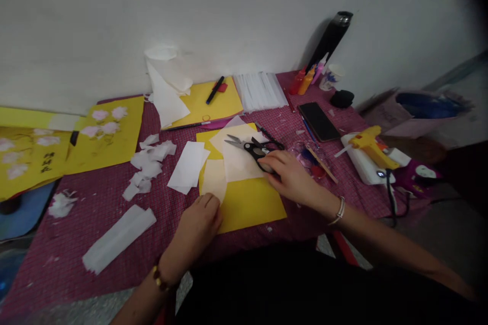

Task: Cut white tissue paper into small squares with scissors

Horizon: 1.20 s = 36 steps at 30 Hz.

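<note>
Black-handled scissors [253,150] lie over white paper, blades partly apart and pointing left. Closed on their handle loops is my right hand [292,175]. The thin white sheet [238,165] beneath them rests on a yellow sheet [251,208]. My left hand [202,221] is at the yellow sheet's left edge, its fingers curled at the lower end of a pale paper piece [213,175]; whether they grip it is hidden. Left of that lie cut white paper rectangles [186,165].
Small white paper pieces [147,165] and a folded paper strip [118,238] lie left. Yellow sheets with pink paper flowers [104,132] sit farther left. A phone [318,121], a yellow glue gun [371,147], paint bottles [305,81] and a black flask [331,38] stand right.
</note>
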Each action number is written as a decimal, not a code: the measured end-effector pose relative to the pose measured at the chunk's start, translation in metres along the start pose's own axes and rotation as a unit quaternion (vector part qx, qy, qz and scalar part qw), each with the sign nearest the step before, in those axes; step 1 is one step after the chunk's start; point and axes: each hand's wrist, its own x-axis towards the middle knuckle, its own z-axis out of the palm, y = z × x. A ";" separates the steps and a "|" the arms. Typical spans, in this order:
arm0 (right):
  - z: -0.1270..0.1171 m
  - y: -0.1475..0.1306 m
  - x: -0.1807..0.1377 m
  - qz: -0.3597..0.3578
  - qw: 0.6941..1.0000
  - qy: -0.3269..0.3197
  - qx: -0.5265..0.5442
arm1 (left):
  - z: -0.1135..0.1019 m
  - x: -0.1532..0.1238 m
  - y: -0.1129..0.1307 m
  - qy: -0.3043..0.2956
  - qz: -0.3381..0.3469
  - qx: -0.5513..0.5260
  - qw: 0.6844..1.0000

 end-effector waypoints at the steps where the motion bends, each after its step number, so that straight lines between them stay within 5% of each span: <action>1: 0.000 -0.009 -0.002 -0.028 0.999 -0.017 0.025 | 0.000 -0.007 -0.004 0.008 0.037 -0.036 0.999; 5: 0.009 -0.045 -0.004 -0.161 0.972 -0.145 0.091 | 0.000 -0.040 -0.011 0.014 0.148 -0.145 0.978; 9: 0.034 -0.060 0.002 -0.224 0.950 -0.204 0.071 | 0.006 -0.066 -0.016 0.048 0.121 -0.210 0.969; 13: 0.053 -0.059 0.002 -0.220 0.962 -0.156 0.048 | 0.014 -0.081 -0.029 0.102 0.062 -0.250 0.961; 18: 0.050 -0.052 -0.019 -0.178 0.980 -0.082 0.016 | 0.011 -0.082 -0.027 0.161 0.049 -0.123 0.978; 28: 0.046 -0.047 -0.054 -0.098 0.992 -0.082 0.007 | 0.036 -0.043 0.018 0.140 0.117 -0.053 0.982; 36: 0.037 -0.034 -0.067 -0.041 0.995 -0.061 0.068 | 0.033 -0.053 0.011 0.197 0.081 -0.092 0.973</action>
